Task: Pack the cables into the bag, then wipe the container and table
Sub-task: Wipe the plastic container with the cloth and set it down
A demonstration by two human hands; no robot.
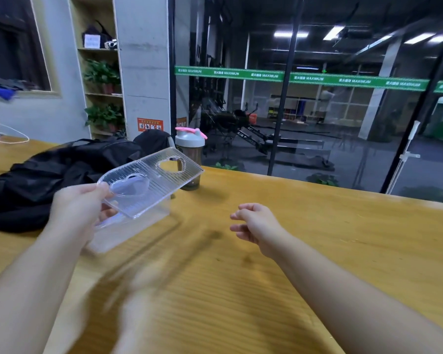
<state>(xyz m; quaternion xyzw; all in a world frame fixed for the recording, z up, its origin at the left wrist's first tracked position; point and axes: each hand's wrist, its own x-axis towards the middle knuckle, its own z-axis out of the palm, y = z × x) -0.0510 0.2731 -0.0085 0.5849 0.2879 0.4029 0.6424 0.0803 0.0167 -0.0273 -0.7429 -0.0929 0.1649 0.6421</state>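
My left hand (pixel 77 210) grips one end of a clear ribbed plastic lid (pixel 151 180) with two heart-shaped openings, tilted above the clear container (pixel 128 233) on the wooden table (pixel 266 277). A black bag (pixel 49 180) lies slumped at the left, behind the container. My right hand (pixel 256 226) hovers over the table to the right, fingers loosely curled and apart, holding nothing. No cables show inside the container, though its contents are blurred.
A shaker bottle (pixel 191 154) with a pink-trimmed lid stands just behind the raised lid. A white cable (pixel 8 135) lies at the far left. Behind the table's far edge is a glass wall, and a shelf with plants stands at the back left.
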